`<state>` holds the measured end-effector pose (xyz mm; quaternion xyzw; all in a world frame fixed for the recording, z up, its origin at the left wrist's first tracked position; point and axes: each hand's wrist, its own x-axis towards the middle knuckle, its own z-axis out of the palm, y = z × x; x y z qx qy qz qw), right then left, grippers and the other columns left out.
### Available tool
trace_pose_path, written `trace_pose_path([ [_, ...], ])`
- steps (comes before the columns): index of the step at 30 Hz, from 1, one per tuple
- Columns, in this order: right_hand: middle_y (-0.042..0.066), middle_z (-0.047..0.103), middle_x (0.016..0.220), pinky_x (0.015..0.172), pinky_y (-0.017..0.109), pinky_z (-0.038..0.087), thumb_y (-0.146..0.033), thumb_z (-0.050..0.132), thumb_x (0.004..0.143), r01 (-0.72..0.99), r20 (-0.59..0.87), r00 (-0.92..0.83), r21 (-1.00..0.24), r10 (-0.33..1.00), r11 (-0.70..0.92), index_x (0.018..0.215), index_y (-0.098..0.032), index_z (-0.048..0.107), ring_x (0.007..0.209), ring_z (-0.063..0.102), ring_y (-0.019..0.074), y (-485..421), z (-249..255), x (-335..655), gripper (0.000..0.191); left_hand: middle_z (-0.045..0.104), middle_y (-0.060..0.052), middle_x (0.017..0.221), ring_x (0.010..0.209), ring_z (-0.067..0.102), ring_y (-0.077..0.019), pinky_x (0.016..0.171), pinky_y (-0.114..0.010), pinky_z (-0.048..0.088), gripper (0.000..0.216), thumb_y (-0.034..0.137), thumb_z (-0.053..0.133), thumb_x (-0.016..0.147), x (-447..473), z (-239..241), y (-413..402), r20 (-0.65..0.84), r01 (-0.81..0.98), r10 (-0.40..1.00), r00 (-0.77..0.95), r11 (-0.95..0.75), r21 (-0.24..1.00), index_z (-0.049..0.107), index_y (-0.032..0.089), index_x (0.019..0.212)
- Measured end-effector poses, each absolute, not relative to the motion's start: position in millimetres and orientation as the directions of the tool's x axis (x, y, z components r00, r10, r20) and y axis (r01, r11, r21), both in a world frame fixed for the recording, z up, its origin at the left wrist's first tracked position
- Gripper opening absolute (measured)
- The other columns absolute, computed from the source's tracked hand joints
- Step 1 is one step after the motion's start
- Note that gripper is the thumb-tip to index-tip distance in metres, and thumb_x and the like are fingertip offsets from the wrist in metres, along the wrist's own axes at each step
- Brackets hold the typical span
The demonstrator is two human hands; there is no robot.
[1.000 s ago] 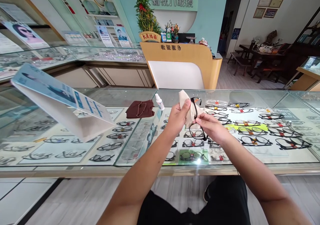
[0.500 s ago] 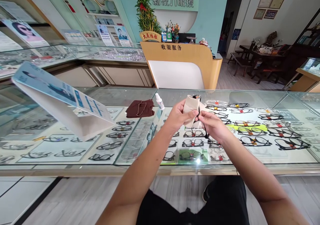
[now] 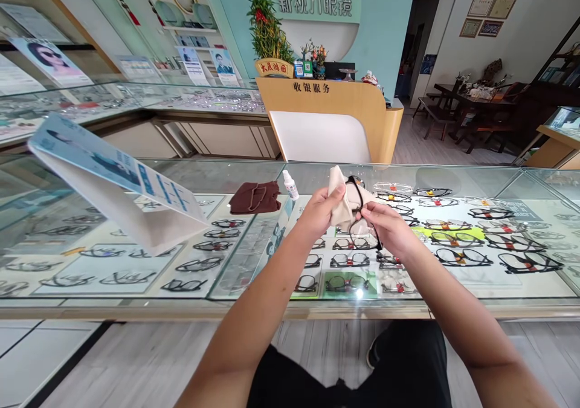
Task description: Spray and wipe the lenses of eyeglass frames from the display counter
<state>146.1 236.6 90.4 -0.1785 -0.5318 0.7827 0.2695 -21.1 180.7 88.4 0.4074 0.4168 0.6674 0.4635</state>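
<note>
Above the glass display counter (image 3: pixel 136 311), my left hand (image 3: pixel 319 211) pinches a beige cleaning cloth (image 3: pixel 341 205) around one lens of a pair of black-framed glasses (image 3: pixel 362 223). My right hand (image 3: pixel 385 229) grips the same glasses by the frame, its fingers closed on it. The glasses stand roughly on edge between both hands, with the lower lens showing below the cloth.
A small white spray bottle (image 3: pixel 290 185) and a folded brown cloth pouch (image 3: pixel 254 197) lie on the counter to the left of my hands. A tilted blue-and-white sign stand (image 3: pixel 113 184) sits further left. Rows of spectacle frames (image 3: pixel 475 239) fill the case under the glass.
The cloth and glasses have shifted between my hands: half a second ago the cloth covered most of the frame, now the frame's lenses show again. Both hands stay in place.
</note>
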Motion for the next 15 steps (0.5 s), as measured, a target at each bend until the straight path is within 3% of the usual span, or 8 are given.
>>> trace_pose_path([
  [8, 0.0, 0.062, 0.082, 0.073, 0.031, 0.044, -0.049, 0.096, 0.065, -0.263, 0.005, -0.814, -0.895, 0.582, -0.36, 0.077, -0.021, 0.069, 0.074, 0.055, 0.0151, 238, 92, 146, 0.04, 0.07, 0.0, 0.067, 0.056, 0.064, -0.013, 0.052, -0.022, 0.048, 0.058, 0.052, 0.103, 0.058, -25, 98, 174, 0.186, -0.283, 0.977, -0.104, -0.208, 0.936, 0.071, 0.017, 0.092],
  [15, 0.0, 0.063, 0.081, 0.078, 0.031, 0.043, -0.052, 0.098, 0.064, -0.251, 0.012, -0.822, -0.905, 0.57, -0.343, 0.08, -0.021, 0.073, 0.079, 0.056, 0.0154, 231, 85, 141, 0.043, 0.064, 0.005, 0.061, 0.047, 0.055, -0.0075, 0.047, -0.019, 0.043, 0.059, 0.053, 0.103, 0.056, -16, 87, 181, 0.231, -0.273, 0.932, -0.279, -0.308, 0.912, 0.066, 0.017, 0.084],
])
